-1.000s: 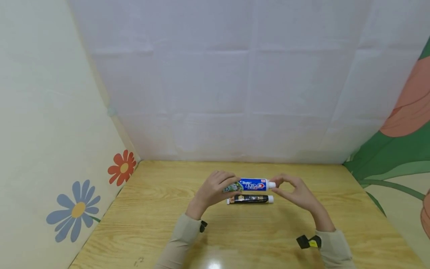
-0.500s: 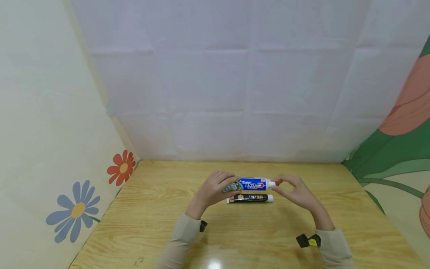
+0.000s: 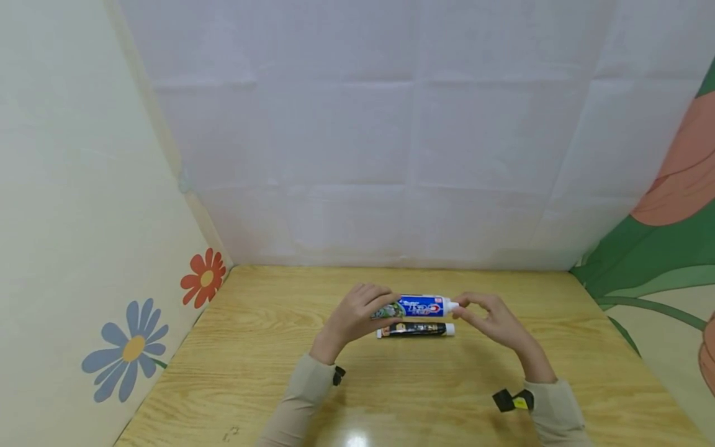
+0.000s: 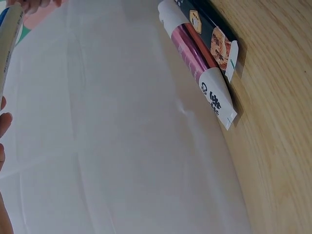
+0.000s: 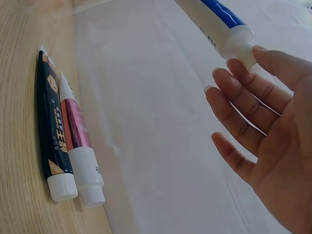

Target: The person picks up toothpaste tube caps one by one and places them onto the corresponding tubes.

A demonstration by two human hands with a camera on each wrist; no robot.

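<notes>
A blue and white toothpaste tube (image 3: pixel 421 306) is held level above the table, its flat end covered by my left hand (image 3: pixel 360 313). My left fingers grip it from above with the thumb on the near side; only some fingertips (image 4: pixel 4 124) show in the left wrist view. At the tube's other end, my right hand (image 3: pixel 497 320) pinches the white cap (image 5: pixel 239 46) between thumb and forefinger, the other fingers spread apart. Below lie a black toothpaste tube (image 3: pixel 421 329) and, touching it, a pink and white tube (image 5: pixel 80 129), which the blue tube hides in the head view.
Both lying tubes rest on a wood-grain table (image 3: pixel 268 347). A white cloth (image 3: pixel 335 155) hangs behind the table's far edge. Walls with painted flowers (image 3: pixel 134 349) stand at the left and right.
Both arms stay almost in place. The right fingertips have shifted slightly at the cap, and the white end showing beside them looks narrower. The lying black tube has not moved.
</notes>
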